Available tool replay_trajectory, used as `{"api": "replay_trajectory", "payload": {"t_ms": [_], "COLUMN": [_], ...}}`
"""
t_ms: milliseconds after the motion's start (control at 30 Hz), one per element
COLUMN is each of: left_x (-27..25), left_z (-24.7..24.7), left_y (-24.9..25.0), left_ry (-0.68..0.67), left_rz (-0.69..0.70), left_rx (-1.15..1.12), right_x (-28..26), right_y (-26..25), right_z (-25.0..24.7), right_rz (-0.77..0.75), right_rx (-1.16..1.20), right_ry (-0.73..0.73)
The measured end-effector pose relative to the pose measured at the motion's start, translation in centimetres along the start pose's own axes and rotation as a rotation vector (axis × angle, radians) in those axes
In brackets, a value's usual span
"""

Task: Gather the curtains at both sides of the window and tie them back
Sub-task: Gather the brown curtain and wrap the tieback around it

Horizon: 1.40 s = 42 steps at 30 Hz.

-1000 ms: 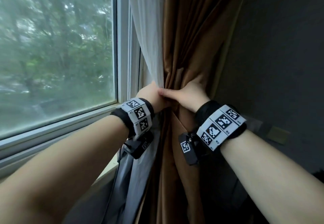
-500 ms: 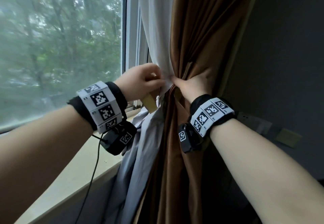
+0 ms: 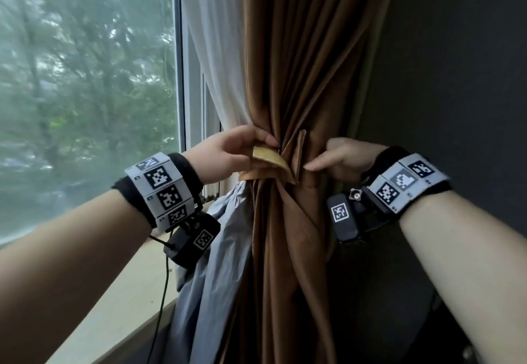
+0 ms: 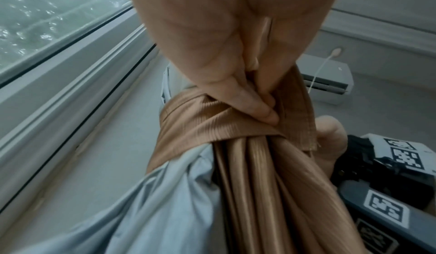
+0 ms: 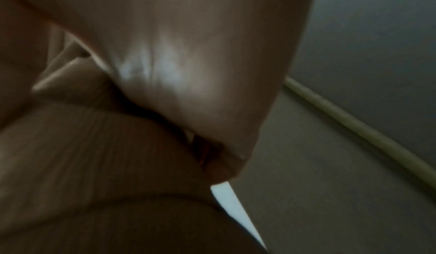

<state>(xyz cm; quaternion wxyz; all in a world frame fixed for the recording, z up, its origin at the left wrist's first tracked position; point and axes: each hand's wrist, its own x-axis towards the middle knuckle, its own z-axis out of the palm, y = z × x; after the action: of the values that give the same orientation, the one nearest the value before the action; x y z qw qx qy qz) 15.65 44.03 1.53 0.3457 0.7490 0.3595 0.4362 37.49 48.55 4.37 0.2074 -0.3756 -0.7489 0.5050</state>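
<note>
Your left hand (image 3: 228,152) sits on the window side of the bundle, thumb and fingertips (image 4: 259,108) pinching the left end of the tan tieback band (image 3: 269,158) just where it crosses the gathered cloth. Under those fingers the band already wraps the front of the bundle, with the white sheer curtain (image 3: 216,50) squeezed in on the window side and a pale grey lining (image 3: 216,249) spilling out below.

Past your fingertips, toward the wall, hangs the brown curtain (image 3: 299,50), cinched into tight folds. It looks glossy and soft, so judge it slippery and fairly weighty: folds may slide out from under a loose band. Hold the band ends themselves, close to the crossing point, not the curtain folds.

Your right hand (image 3: 339,158) is at the wall side, fingers curled inward next to the upright second end of the band (image 3: 299,149). The head view suggests they grip that end, yet the contact is hidden and the right wrist view is too dark and blurred to confirm. The ribbed band looks limp but offers more friction than the satin, so keep tension even on both ends.
</note>
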Motion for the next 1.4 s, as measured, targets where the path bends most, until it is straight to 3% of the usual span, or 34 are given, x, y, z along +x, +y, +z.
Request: {"api": "replay_trajectory", "payload": {"t_ms": [67, 200, 267, 367, 467, 533, 767, 967, 1067, 1133, 1233, 1400], "left_x": [0.2, 0.4, 0.2, -0.1, 0.4, 1.0, 2.5, 3.2, 3.6, 3.7, 3.9, 4.8], "left_z": [-0.2, -0.3, -0.6, -1.2, -1.4, -1.4, -0.8, 0.0, 0.5, 1.0, 1.5, 2.1], "left_y": [-0.3, -0.1, 0.5, 1.6, 2.5, 2.9, 4.6, 4.8, 4.8, 5.0, 5.5, 6.1], "left_ry": [0.002, 0.114, 0.155, 0.238, 0.238, 0.203, 0.224, 0.269, 0.253, 0.247, 0.244, 0.207], "left_rz": [0.043, 0.104, 0.141, 0.308, 0.536, 0.583, 0.298, 0.078, 0.030, 0.011, -0.066, -0.139], "left_rx": [0.100, 0.184, 0.341, 0.611, 0.829, 0.978, 1.208, 1.409, 1.498, 1.546, 1.456, 1.247], "right_x": [0.2, 3.0, 4.8, 6.2, 4.2, 3.7, 3.4, 3.2, 2.7, 2.4, 1.5, 0.8], "right_y": [-0.1, 0.3, 1.0, 1.7, 0.2, 0.4, 1.2, 2.6, 3.4, 4.6, 5.8, 5.3], "right_z": [0.5, 2.3, 2.8, 2.9, 4.3, 4.4, 4.3, 4.3, 4.1, 4.6, 6.0, 7.3], "right_rz": [-0.027, -0.131, -0.159, -0.119, -0.048, -0.042, -0.143, -0.237, -0.253, -0.246, -0.327, -0.118], "right_rx": [0.052, -0.151, -0.167, -0.166, -0.215, -0.209, -0.220, -0.076, -0.013, -0.050, -0.139, -0.059], "right_ry": [0.064, 0.458, 0.598, 0.681, 0.725, 0.747, 0.757, 0.700, 0.678, 0.760, 0.983, 0.742]}}
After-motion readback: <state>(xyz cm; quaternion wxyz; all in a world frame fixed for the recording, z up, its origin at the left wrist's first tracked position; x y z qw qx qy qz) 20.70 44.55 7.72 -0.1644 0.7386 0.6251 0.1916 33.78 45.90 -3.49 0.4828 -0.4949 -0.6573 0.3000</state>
